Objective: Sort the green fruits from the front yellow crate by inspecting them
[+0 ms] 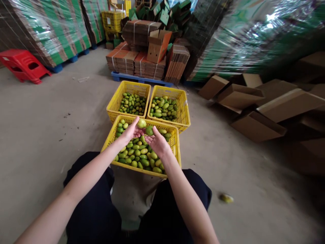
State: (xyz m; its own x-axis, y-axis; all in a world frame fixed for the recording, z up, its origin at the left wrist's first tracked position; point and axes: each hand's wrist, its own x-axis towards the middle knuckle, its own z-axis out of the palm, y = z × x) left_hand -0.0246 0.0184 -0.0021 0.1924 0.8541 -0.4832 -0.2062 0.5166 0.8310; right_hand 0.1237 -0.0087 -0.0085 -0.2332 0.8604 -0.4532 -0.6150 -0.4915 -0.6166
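Biggest thing in your shot is the film-wrapped pallet load [254, 37] at upper right, then the brown cardboard boxes [256, 127] piled mid-right. Your front yellow crate [142, 171] sits dead center, full of green-yellow mangoes, with two more part-filled crates [186, 108] just behind it. Red plastic stool [24, 64], upper left. Your left hand [130, 132] has its fingers curled round one mango [141, 123], your right hand [158, 144] loosely cups a greener mango [149, 130], both above the front crate. Oh, and there's a blurry fruit [226, 198] on the floor, lower right.
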